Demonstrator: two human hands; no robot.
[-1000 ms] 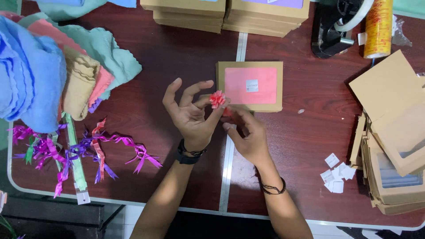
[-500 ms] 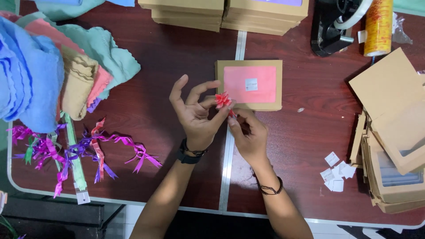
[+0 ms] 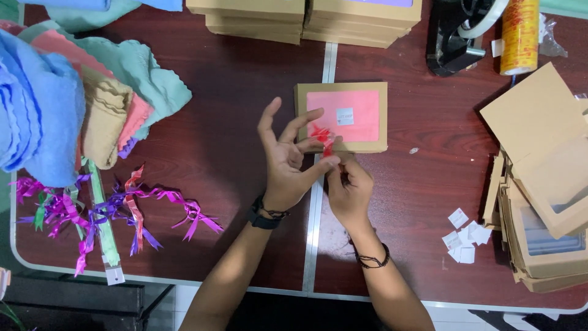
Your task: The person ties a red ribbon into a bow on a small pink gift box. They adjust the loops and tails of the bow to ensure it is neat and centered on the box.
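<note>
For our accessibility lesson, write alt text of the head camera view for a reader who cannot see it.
Two hands, left hand and right hand, pinch a small red ribbon bow just in front of a flat brown cardboard box with a pink window on a dark red-brown table. Purple and pink ribbon bows and folded pastel cloths lie to the left.

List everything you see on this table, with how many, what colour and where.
red ribbon bow: one, red, between both hands' fingertips
window box: one, brown with pink inside, table centre
closed boxes: stacks, brown, top edge
open boxes: several, brown, right edge
paper scraps: several, white, lower right
tape dispenser: one, black, top right
tape roll: one, yellow, top right
cloths: pile, blue, green, pink, tan, left
ribbon bows: many, purple and mixed, lower left
left hand: holding bow
right hand: pinching bow
</note>
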